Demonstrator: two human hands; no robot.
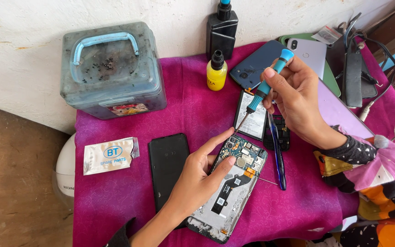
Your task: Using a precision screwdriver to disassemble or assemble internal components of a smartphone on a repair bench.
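Note:
An opened phone (234, 183) with its circuit board bare lies on the magenta cloth (188, 105). My left hand (197, 176) rests on it, holding its left edge with thumb and forefinger near the top. My right hand (298, 98) grips a blue-handled screwdriver (264, 87), tilted, its tip just above the phone's top left corner. A flat phone battery (252, 120) lies right behind the tip.
A black back cover (168, 162) lies left of the phone, blue tweezers (277, 158) to its right. A grey-blue plastic box (113, 68), a yellow bottle (216, 71), a black bottle (221, 29), a silver sachet (109, 154), several stacked phones (307, 52) and cables (366, 68) crowd the back.

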